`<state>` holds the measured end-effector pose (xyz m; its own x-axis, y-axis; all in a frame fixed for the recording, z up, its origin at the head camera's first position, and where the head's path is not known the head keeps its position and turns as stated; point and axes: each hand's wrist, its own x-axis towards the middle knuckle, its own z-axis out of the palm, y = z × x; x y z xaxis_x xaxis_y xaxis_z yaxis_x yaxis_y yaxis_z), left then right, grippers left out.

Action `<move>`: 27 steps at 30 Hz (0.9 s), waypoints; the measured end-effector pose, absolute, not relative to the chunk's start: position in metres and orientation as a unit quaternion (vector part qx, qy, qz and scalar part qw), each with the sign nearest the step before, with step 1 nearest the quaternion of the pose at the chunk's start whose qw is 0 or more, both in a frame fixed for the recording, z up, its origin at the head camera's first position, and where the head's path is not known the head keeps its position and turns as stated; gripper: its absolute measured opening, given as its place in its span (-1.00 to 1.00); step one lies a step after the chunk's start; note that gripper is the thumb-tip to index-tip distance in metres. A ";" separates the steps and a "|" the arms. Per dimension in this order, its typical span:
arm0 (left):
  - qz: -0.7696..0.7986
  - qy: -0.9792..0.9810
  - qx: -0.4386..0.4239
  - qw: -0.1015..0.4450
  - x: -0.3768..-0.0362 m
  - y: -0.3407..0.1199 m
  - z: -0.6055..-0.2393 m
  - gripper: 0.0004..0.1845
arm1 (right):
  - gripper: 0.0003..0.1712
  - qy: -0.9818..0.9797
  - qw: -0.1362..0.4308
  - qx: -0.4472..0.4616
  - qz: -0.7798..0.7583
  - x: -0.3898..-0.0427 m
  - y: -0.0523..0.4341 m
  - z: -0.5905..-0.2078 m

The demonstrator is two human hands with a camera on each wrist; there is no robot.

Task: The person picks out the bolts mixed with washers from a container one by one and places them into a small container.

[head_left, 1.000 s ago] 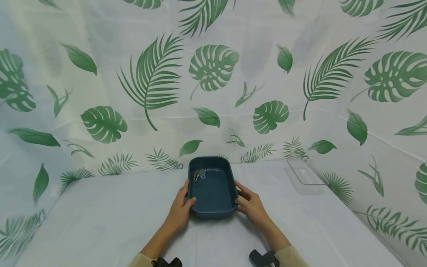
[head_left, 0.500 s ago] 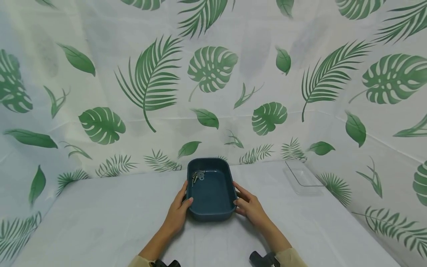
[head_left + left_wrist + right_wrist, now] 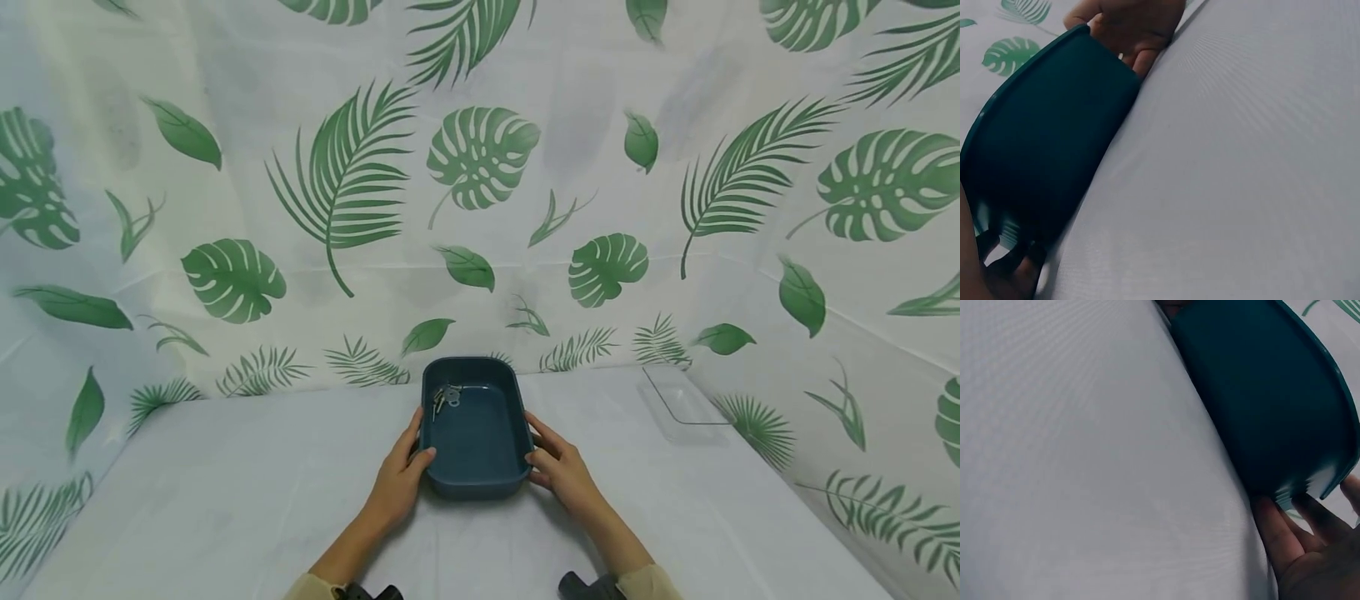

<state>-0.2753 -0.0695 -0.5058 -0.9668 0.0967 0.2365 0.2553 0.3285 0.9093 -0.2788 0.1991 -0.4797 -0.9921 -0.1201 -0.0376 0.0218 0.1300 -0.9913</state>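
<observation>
On the white table [image 3: 225,500] before the leaf-print backdrop [image 3: 480,167], we see a dark teal tray [image 3: 477,433] standing centered, a clear lid [image 3: 681,402] well apart to its right. Our left hand [image 3: 397,483] and right hand [image 3: 564,471] grip the tray's near corners, thumbs curled over its rim. Keys [image 3: 446,397] lie in its far left corner.

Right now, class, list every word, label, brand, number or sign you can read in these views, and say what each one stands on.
None: no readable text shows in any view.
Blue tray, held at its sides by the left hand and right hand: no label.
Keys in the tray: too small to read any stamp.
Leaf-print cloth: pattern only.
Clear lid: no marking visible.
</observation>
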 end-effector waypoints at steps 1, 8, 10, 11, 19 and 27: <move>-0.573 -0.810 -0.105 0.068 -0.275 -0.070 -0.506 -0.30 | -0.21 0.751 0.057 -0.032 -0.657 -0.278 0.199 -0.478; -0.579 -0.804 -0.117 0.072 -0.274 -0.069 -0.508 -0.31 | -0.26 0.794 0.064 -0.043 -0.603 -0.276 0.208 -0.460; -0.580 -0.803 -0.114 0.075 -0.273 -0.069 -0.509 -0.31 | -0.33 0.815 0.048 -0.054 -0.575 -0.276 0.210 -0.452; -0.585 -0.800 -0.110 0.075 -0.274 -0.069 -0.509 -0.31 | -0.37 0.825 0.037 -0.060 -0.561 -0.277 0.210 -0.448; -0.590 -0.797 -0.100 0.079 -0.276 -0.071 -0.511 -0.28 | -0.44 0.855 0.032 -0.091 -0.510 -0.288 0.197 -0.405; -0.588 -0.799 -0.097 0.074 -0.275 -0.068 -0.509 -0.27 | -0.40 0.811 0.139 -0.107 -0.559 -0.317 0.164 -0.396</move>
<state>-0.2752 -0.0685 -0.5089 -0.9702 0.0670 0.2328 0.2422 0.2886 0.9263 -0.3168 0.1637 -0.3960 -0.9389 -0.3276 -0.1058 -0.0179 0.3534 -0.9353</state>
